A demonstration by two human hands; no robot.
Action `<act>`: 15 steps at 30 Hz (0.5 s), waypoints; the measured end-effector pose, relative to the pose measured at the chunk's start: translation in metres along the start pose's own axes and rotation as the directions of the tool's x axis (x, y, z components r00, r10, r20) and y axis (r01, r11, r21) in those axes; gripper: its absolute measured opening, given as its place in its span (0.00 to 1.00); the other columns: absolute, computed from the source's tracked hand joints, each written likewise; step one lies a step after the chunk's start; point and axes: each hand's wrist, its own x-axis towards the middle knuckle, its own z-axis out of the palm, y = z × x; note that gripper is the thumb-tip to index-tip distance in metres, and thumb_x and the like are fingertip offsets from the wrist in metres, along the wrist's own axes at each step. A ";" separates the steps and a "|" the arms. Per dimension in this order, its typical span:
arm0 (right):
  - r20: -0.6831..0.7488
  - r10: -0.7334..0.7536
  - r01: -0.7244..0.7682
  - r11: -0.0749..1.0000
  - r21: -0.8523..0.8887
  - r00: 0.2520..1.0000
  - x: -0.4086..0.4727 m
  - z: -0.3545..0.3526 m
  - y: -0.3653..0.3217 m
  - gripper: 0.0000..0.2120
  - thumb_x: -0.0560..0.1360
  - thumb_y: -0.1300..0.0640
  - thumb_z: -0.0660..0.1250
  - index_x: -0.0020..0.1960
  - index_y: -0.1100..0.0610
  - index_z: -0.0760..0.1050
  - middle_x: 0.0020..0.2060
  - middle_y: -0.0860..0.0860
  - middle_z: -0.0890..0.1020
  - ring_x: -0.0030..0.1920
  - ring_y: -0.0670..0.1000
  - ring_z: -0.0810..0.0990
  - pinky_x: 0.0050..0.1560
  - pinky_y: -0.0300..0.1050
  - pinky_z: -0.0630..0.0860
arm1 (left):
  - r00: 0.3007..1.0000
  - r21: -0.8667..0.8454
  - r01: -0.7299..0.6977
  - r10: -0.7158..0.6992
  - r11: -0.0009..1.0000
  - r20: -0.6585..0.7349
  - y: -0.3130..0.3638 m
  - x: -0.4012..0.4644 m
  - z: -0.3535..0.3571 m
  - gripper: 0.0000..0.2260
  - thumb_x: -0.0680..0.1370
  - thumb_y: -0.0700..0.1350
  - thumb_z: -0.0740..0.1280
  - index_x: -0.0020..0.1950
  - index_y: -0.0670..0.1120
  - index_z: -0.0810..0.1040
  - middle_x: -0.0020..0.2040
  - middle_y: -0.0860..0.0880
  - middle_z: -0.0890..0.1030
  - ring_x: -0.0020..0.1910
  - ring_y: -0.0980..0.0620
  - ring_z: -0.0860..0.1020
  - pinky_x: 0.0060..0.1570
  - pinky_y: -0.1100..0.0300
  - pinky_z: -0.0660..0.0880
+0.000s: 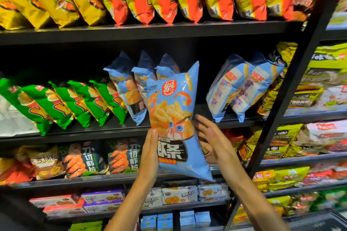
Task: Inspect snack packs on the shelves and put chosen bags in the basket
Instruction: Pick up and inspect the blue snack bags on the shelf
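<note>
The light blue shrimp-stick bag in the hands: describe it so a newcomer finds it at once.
Start at the black middle shelf with green bags left and light blue ones right. In front of its blue row, the light blue shrimp-stick bag is held up by the left hand, right hand open beside it. It alone is off the shelf, facing the camera.

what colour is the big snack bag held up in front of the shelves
Light blue, with orange shrimp-stick pictures and a black label band; the large snack bag shows best in the head view.

Beside the held blue bag (175,118), three matching blue bags (127,88), two paler blue packs (225,88) and five green bags (75,103) are counted.
</note>
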 end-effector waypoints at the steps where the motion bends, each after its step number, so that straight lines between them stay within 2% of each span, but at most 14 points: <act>1: 0.023 -0.002 0.003 1.000 -0.028 1.000 0.000 0.001 0.000 0.29 0.76 0.34 0.66 0.74 0.43 0.69 0.68 0.37 0.78 0.70 0.41 0.75 0.64 0.35 0.74 | 0.999 0.030 -0.045 0.045 0.999 0.013 0.001 -0.003 0.002 0.22 0.81 0.66 0.59 0.71 0.60 0.74 0.65 0.65 0.80 0.68 0.64 0.75 0.72 0.55 0.69; 3: 0.033 0.004 -0.001 0.997 -0.082 0.999 0.001 0.001 0.001 0.27 0.76 0.41 0.72 0.73 0.40 0.67 0.66 0.33 0.78 0.69 0.37 0.75 0.62 0.32 0.74 | 0.993 0.048 -0.090 0.086 0.995 0.077 0.003 -0.005 0.005 0.17 0.83 0.61 0.56 0.71 0.61 0.72 0.63 0.69 0.79 0.66 0.67 0.75 0.67 0.61 0.69; 4: 0.007 0.001 -0.001 0.995 -0.101 1.000 0.001 -0.001 0.001 0.27 0.76 0.46 0.73 0.72 0.40 0.67 0.64 0.32 0.79 0.67 0.36 0.76 0.60 0.30 0.74 | 0.988 0.055 -0.092 0.084 0.994 0.132 0.007 -0.008 0.005 0.18 0.84 0.61 0.55 0.73 0.61 0.71 0.66 0.69 0.78 0.68 0.68 0.74 0.68 0.62 0.68; 6: -0.071 -0.005 -0.002 0.996 -0.092 0.997 0.004 -0.010 -0.001 0.28 0.75 0.51 0.72 0.73 0.44 0.69 0.62 0.33 0.81 0.64 0.36 0.78 0.59 0.30 0.75 | 0.974 0.101 -0.098 0.075 0.990 0.212 0.009 0.001 -0.003 0.24 0.83 0.65 0.56 0.76 0.58 0.70 0.72 0.61 0.77 0.73 0.61 0.72 0.71 0.58 0.68; 7: -0.105 0.008 -0.016 0.997 -0.070 0.994 0.006 -0.017 -0.002 0.28 0.75 0.50 0.71 0.74 0.47 0.70 0.63 0.35 0.81 0.65 0.36 0.78 0.61 0.31 0.75 | 0.970 0.097 -0.049 0.024 0.994 0.243 0.013 0.005 -0.008 0.26 0.81 0.66 0.59 0.76 0.57 0.72 0.72 0.55 0.78 0.72 0.56 0.74 0.72 0.54 0.70; 8: -0.127 0.031 -0.038 0.998 -0.055 0.991 0.007 -0.023 -0.005 0.28 0.75 0.47 0.70 0.74 0.49 0.72 0.64 0.36 0.81 0.65 0.36 0.78 0.65 0.35 0.75 | 0.962 0.082 -0.048 0.024 0.996 0.272 0.011 0.009 -0.015 0.23 0.80 0.65 0.61 0.73 0.60 0.75 0.70 0.52 0.79 0.70 0.54 0.77 0.72 0.49 0.71; 9: -0.142 0.068 -0.075 0.996 -0.050 0.988 0.008 -0.029 -0.008 0.28 0.75 0.44 0.69 0.74 0.48 0.73 0.64 0.36 0.81 0.65 0.35 0.77 0.69 0.38 0.73 | 0.957 0.108 -0.076 0.043 0.991 0.287 0.011 0.009 -0.022 0.17 0.82 0.60 0.63 0.70 0.62 0.77 0.68 0.52 0.80 0.67 0.54 0.79 0.71 0.47 0.72; 10: -0.144 0.110 -0.118 0.992 -0.047 0.984 0.008 -0.035 -0.011 0.28 0.74 0.41 0.69 0.73 0.46 0.74 0.61 0.35 0.82 0.62 0.33 0.78 0.70 0.41 0.72 | 0.952 0.160 -0.118 0.066 0.980 0.298 0.018 0.005 -0.023 0.14 0.85 0.51 0.63 0.70 0.63 0.76 0.68 0.55 0.80 0.66 0.57 0.79 0.67 0.51 0.75; 12: -0.115 0.189 -0.197 0.978 -0.066 0.975 0.009 -0.044 -0.013 0.24 0.75 0.39 0.67 0.70 0.41 0.74 0.52 0.31 0.84 0.54 0.29 0.80 0.66 0.38 0.75 | 0.915 0.209 -0.271 0.184 0.940 0.360 0.026 -0.006 -0.022 0.28 0.82 0.37 0.67 0.78 0.59 0.65 0.75 0.62 0.72 0.72 0.61 0.73 0.64 0.62 0.76; 14: -0.092 0.227 -0.236 0.966 -0.107 0.970 0.009 -0.048 -0.014 0.20 0.77 0.40 0.66 0.68 0.40 0.75 0.57 0.30 0.82 0.59 0.29 0.77 0.69 0.41 0.71 | 0.814 0.236 -0.434 0.266 0.869 0.516 0.027 -0.017 -0.021 0.42 0.77 0.38 0.74 0.82 0.59 0.56 0.83 0.61 0.56 0.81 0.59 0.59 0.68 0.60 0.74; 15: -0.080 0.244 -0.252 0.961 -0.113 0.967 0.009 -0.050 -0.013 0.18 0.78 0.40 0.66 0.67 0.40 0.76 0.59 0.31 0.82 0.61 0.31 0.77 0.67 0.40 0.71 | 0.755 0.272 -0.538 0.313 0.798 0.576 0.028 -0.017 -0.019 0.44 0.76 0.37 0.76 0.83 0.59 0.55 0.84 0.59 0.49 0.83 0.57 0.53 0.69 0.60 0.72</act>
